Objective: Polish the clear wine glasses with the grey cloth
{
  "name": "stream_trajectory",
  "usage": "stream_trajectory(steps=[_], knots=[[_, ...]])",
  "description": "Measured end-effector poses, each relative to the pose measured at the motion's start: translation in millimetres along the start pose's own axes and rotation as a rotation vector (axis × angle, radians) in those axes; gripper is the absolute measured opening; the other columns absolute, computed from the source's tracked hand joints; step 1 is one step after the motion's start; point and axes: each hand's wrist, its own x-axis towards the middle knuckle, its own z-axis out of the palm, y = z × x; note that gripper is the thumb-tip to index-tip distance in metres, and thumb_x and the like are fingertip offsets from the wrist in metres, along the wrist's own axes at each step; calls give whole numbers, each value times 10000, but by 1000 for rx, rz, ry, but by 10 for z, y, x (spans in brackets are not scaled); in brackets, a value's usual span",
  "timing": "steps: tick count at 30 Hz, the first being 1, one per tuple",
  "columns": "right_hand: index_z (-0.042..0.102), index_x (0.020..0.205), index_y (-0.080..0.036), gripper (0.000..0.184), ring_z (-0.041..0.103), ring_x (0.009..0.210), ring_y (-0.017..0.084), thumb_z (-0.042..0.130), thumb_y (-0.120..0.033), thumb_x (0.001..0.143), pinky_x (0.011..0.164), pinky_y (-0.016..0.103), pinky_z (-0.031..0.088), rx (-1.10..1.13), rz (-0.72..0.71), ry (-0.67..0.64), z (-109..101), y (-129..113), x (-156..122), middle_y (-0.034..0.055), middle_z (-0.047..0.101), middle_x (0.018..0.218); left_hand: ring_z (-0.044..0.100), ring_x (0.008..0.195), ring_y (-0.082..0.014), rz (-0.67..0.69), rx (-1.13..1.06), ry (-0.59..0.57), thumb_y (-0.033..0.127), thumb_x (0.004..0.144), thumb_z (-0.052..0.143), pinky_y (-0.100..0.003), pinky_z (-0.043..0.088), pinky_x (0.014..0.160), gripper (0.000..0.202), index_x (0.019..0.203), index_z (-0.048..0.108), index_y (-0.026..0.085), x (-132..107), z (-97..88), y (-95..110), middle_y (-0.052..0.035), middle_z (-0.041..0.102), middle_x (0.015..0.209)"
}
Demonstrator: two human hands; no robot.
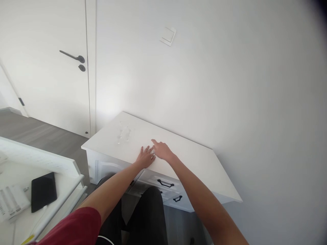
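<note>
A white cabinet (184, 153) with a flat top stands against the wall in front of me. My left hand (146, 157) lies on its top near the front edge, fingers spread. Right beside it, touching or almost touching, is my right hand (162, 149), one finger stretched out to the left and the others curled in. Between the two hands a small clear, shiny piece (153, 156) shows in part; the fingers hide most of it. Several small transparent pieces (124, 133) lie grouped on the cabinet top, left of my hands.
Black handles (165, 183) sit on the cabinet's drawers. At lower left, a white desk (68, 190) bears a black tablet or phone (44, 191) and a white box-like item (12, 202). Behind are a white door with a dark handle (74, 56) and a wall switch (168, 35).
</note>
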Motion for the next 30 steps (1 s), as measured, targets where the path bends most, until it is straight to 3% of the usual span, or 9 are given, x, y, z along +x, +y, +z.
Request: stream_trajectory(steps=[3,6,10,14,18,21,25,27,30], knots=[[375,1635,-247,621,692,1025,316,420,-302,1019,895,378,452,-142,-251,-63,15,19,12,156,764,1078,310,1580,-342,-17,-22,-22,433,1052,369,-665,111,1298,528,1502,578,252,5,-17,3,-112,509,1611],[457,1592,-324,551,696,919,270,365,-380,1052,829,335,452,-95,-322,-132,-75,166,36,101,769,1003,294,1585,-344,-16,-17,-22,433,1057,350,-675,110,1294,493,1368,691,259,-3,-39,10,-96,493,1625],[560,1509,-327,499,700,969,242,342,-388,1065,881,331,468,136,-137,-75,-43,205,44,59,780,1058,250,1605,-341,-13,7,-45,443,1061,327,-681,116,1289,503,1219,762,246,-18,-85,23,-72,398,1687],[563,1476,-204,497,678,1137,319,422,-261,1003,958,413,471,199,192,106,132,7,60,158,744,1207,239,1610,-333,-3,7,-68,458,1063,326,-682,119,1287,497,1310,712,265,-16,-123,29,-67,422,1675],[601,1406,-238,462,643,1229,258,405,-208,988,960,339,486,391,244,142,27,64,69,106,671,1388,254,1605,-330,-10,27,-53,438,1068,312,-680,131,1285,502,1272,731,252,-17,-125,35,-77,433,1667],[598,1379,-252,461,670,1122,202,316,-222,1015,851,286,511,451,243,163,-135,214,16,75,646,1410,272,1598,-332,1,30,-29,430,1059,350,-683,146,1281,470,1256,740,257,-24,-110,40,-83,458,1650],[485,1525,-289,511,675,899,217,356,-307,1032,774,308,483,370,72,31,-160,238,-84,80,737,1142,281,1594,-333,4,24,-20,429,1056,352,-680,143,1283,469,1235,752,262,-14,-92,33,-81,464,1645],[453,1573,-317,538,669,915,236,363,-335,1043,816,327,470,241,-81,-60,-141,230,-96,77,750,1073,278,1594,-337,-13,22,-31,434,1057,346,-678,132,1285,480,1214,763,256,-5,-91,27,-81,454,1652],[536,1535,-341,522,658,987,241,343,-310,1051,913,349,457,102,-301,-167,-196,320,-25,70,759,1129,280,1593,-335,-16,18,-48,445,1058,344,-670,130,1288,483,1202,767,262,-3,-105,27,-73,443,1661]])
